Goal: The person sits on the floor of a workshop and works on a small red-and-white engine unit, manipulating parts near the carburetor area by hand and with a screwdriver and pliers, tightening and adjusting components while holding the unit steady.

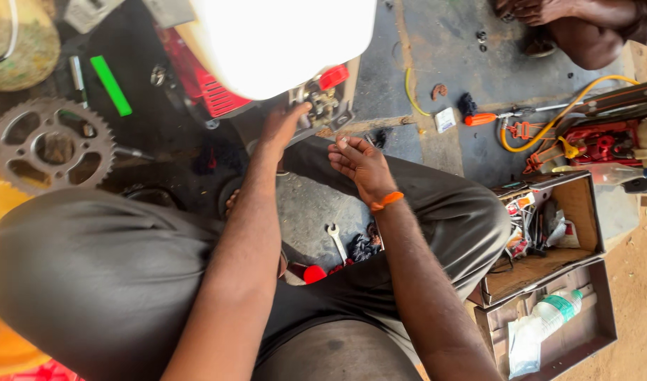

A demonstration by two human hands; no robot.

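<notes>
Carburettor assembly (pixel 322 102), a cluster of grey metal parts with a red lever at its top, sits at upper centre of the frame on the side of a small engine with red housing (pixel 209 88) and an overexposed white tank (pixel 281 35). The left hand (pixel 281 125) reaches up to it, fingertips pressed against the lower left of the metal cluster; the fingers look curled onto a part there, but whether they pinch something small or only push on it cannot be told. The right hand (pixel 362 164) is just below and to the right, apart from the engine, palm turned up and fingers loosely cupped; nothing can be made out in it, though a small fastener could lie unseen in the palm. An orange band (pixel 385 202) circles that wrist.

Judging by this, the work is at the fiddly stage of fitting or freeing a small piece on the carburettor by fingertip. The next move would call for a steady, fine pinch from the left hand, with the right ready to support or receive.

Lower in the frame, between the person's knees, a spanner (pixel 336 240) and a red-capped object (pixel 311 273) lie on the floor. A large sprocket (pixel 52 144) rests at left, a green strip (pixel 111 85) above it. An open toolbox (pixel 549 247) stands at right with a plastic bottle (pixel 558 308) in its lid, and an orange hose (pixel 556 116) curls above.
</notes>
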